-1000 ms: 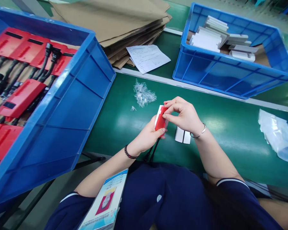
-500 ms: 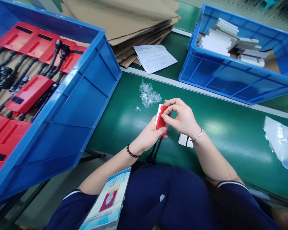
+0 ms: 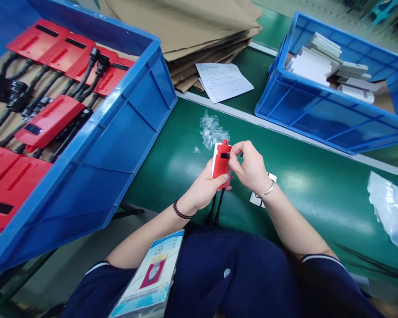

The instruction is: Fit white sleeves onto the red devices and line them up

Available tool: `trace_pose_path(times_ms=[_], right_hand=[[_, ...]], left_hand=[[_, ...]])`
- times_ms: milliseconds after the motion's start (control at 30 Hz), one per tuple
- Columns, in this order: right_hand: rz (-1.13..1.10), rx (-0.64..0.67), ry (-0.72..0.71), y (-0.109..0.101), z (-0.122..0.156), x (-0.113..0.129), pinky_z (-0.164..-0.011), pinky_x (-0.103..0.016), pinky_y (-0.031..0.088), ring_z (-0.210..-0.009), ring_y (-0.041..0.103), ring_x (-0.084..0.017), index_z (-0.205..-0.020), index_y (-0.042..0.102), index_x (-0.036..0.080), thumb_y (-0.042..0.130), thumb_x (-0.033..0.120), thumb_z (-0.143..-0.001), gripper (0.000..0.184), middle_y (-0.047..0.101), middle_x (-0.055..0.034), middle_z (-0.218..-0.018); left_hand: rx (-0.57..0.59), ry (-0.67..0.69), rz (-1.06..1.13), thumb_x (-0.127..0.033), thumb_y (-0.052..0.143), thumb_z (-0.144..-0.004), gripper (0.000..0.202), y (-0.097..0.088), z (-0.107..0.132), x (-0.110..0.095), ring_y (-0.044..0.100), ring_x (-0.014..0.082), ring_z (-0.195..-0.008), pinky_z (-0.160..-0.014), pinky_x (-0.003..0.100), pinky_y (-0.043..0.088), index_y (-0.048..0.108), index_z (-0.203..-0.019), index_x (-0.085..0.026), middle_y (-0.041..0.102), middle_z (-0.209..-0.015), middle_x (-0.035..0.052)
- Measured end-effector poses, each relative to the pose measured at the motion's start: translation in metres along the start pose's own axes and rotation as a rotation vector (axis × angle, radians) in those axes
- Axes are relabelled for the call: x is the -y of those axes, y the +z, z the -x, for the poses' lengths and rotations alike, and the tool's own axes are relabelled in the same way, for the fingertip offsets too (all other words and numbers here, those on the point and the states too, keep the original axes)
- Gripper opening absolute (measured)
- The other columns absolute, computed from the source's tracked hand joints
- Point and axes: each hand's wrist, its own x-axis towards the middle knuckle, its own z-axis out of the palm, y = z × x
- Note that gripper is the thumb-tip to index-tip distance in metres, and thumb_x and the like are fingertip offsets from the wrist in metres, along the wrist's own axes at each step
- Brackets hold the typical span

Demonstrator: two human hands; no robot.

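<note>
My left hand (image 3: 207,184) is wrapped round a red plastic device case (image 3: 220,168), thumb across its front. A white piece (image 3: 214,160) shows along the left side of the case, and a red loop stands at its top. Two black cables (image 3: 220,201) hang from its lower end. My right hand (image 3: 251,165) is closed in a pinch at the right end of the black strip (image 3: 224,155) near the top of the case. Whatever lies between those fingertips is too small to make out. Beneath my right wrist lies a white piece with a dark line (image 3: 256,199), partly covered.
Clear small plastic pieces (image 3: 212,132) lie in a pile beyond my hands. A blue crate (image 3: 135,106) of red cabled devices stands left, another blue crate (image 3: 318,119) with white parts at back right. Also there: brown cardboard (image 3: 185,31), papers (image 3: 223,81), clear bags (image 3: 389,205).
My right hand has shifted off the front of the case to its right edge, uncovering the black strip and the red loop. My left hand keeps its hold. The camera view has shifted slightly.
</note>
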Motion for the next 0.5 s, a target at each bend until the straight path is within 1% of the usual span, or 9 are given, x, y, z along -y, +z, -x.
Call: trace_pose_path(times_ms=[100,133,200,233,267,333,400,433,500], right_hand=[[-0.274,-0.125,0.148,0.001,-0.011,-0.014,-0.068,-0.031,0.051,-0.074,0.063,-0.016,-0.092,0.035,0.027,0.059,0.025,-0.085,0.025,0.062,0.002,-0.081],[-0.286,-0.18,0.166,0.002,-0.017,-0.021,-0.068,-0.03,0.051,-0.073,0.064,-0.015,-0.093,0.033,0.027,0.06,0.026,-0.084,0.028,0.063,0.0028,-0.08],[-0.126,-0.229,0.144,0.004,-0.028,-0.036,-0.073,-0.032,0.051,-0.076,0.065,-0.017,-0.092,0.035,0.026,0.062,0.024,-0.084,0.028,0.066,0.0009,-0.082],[0.02,-0.19,0.116,0.007,-0.033,-0.044,-0.078,-0.036,0.05,-0.08,0.066,-0.019,-0.091,0.038,0.025,0.061,0.021,-0.084,0.025,0.068,-0.002,-0.085],[0.168,-0.108,0.089,0.01,-0.037,-0.05,-0.083,-0.039,0.05,-0.084,0.066,-0.022,-0.089,0.041,0.024,0.06,0.018,-0.085,0.021,0.07,-0.0052,-0.088],[0.374,0.108,0.054,0.017,-0.043,-0.059,-0.087,-0.044,0.048,-0.088,0.067,-0.027,-0.086,0.048,0.023,0.058,0.013,-0.085,0.014,0.072,-0.0097,-0.088],[0.426,0.251,0.047,0.018,-0.044,-0.062,-0.086,-0.044,0.048,-0.088,0.068,-0.028,-0.087,0.053,0.021,0.058,0.011,-0.086,0.012,0.074,-0.0102,-0.086],[0.413,0.271,0.048,0.013,-0.043,-0.062,-0.085,-0.043,0.049,-0.089,0.069,-0.028,-0.089,0.055,0.021,0.058,0.012,-0.087,0.01,0.075,-0.0095,-0.087],[0.379,0.254,0.052,-0.007,-0.036,-0.062,-0.085,-0.04,0.05,-0.093,0.069,-0.026,-0.097,0.058,0.021,0.057,0.017,-0.091,0.008,0.076,-0.0081,-0.094]], left_hand=[[-0.07,0.014,0.079,-0.029,0.081,-0.074,0.069,-0.014,0.002,0.0,0.066,0.0233,-0.097,-0.073,0.036,0.061,0.048,-0.134,-0.025,0.065,-0.115,0.0083],[-0.1,0.019,0.105,-0.028,0.082,-0.074,0.069,-0.019,0.003,-0.002,0.067,0.0235,-0.096,-0.073,0.037,0.062,0.048,-0.134,-0.024,0.066,-0.112,0.0087],[-0.151,0.016,0.142,-0.025,0.081,-0.074,0.065,-0.03,0.007,-0.008,0.069,0.0237,-0.095,-0.074,0.039,0.063,0.05,-0.131,-0.022,0.068,-0.111,0.0095],[-0.172,0.009,0.15,-0.023,0.081,-0.075,0.062,-0.034,0.01,-0.012,0.069,0.0238,-0.095,-0.075,0.04,0.063,0.051,-0.13,-0.021,0.069,-0.111,0.0098],[-0.189,0.002,0.151,-0.021,0.08,-0.076,0.059,-0.036,0.012,-0.016,0.07,0.0237,-0.095,-0.075,0.04,0.064,0.052,-0.128,-0.02,0.069,-0.111,0.0102],[-0.212,-0.001,0.147,-0.019,0.078,-0.078,0.053,-0.039,0.016,-0.021,0.071,0.0235,-0.095,-0.075,0.04,0.064,0.054,-0.126,-0.018,0.07,-0.111,0.011],[-0.216,0.013,0.148,-0.018,0.076,-0.08,0.05,-0.039,0.019,-0.024,0.071,0.0234,-0.095,-0.074,0.039,0.065,0.055,-0.125,-0.017,0.071,-0.111,0.0115],[-0.211,0.022,0.149,-0.018,0.076,-0.08,0.049,-0.038,0.02,-0.025,0.071,0.0235,-0.094,-0.073,0.039,0.065,0.055,-0.124,-0.017,0.071,-0.111,0.0116],[-0.198,0.023,0.14,-0.018,0.076,-0.08,0.047,-0.038,0.021,-0.026,0.072,0.0244,-0.095,-0.074,0.04,0.065,0.056,-0.123,-0.016,0.071,-0.111,0.012]])
